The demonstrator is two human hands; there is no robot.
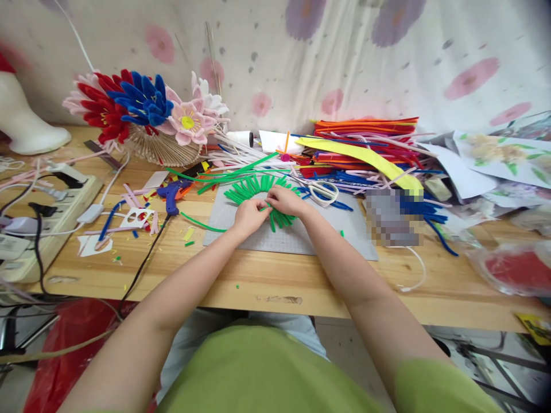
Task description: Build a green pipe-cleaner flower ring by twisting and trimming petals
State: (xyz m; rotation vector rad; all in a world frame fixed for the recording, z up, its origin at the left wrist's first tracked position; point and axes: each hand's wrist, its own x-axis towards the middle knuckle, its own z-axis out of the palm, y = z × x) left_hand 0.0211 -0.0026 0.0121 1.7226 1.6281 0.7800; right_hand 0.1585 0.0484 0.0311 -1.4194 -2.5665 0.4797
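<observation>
A fringed ring of green pipe cleaners (pixel 248 188) lies on a grey cutting mat (pixel 297 244), its short green strands pointing outward. My left hand (pixel 252 217) pinches at the near left part of the ring. Close against it, my right hand (pixel 284 201) has thumb and fingers closed on the ring's inner side, so the fingertips of both hands almost meet. The hands hide the middle of the ring. Loose green pipe cleaners (pixel 241 172) lie behind it, and one more green strand (pixel 200 225) curves off the mat's left side. White-handled scissors (pixel 323 193) rest right of the ring.
A blue glue gun (pixel 170 195) lies left of the mat among scraps. Pipe-cleaner flowers (pixel 146 103) stand behind it. A power strip (pixel 51 223) with cords is at far left. Coloured pipe-cleaner bundles (pixel 365 127) lie at the back, and a blurred-out object (pixel 391 218) on the right.
</observation>
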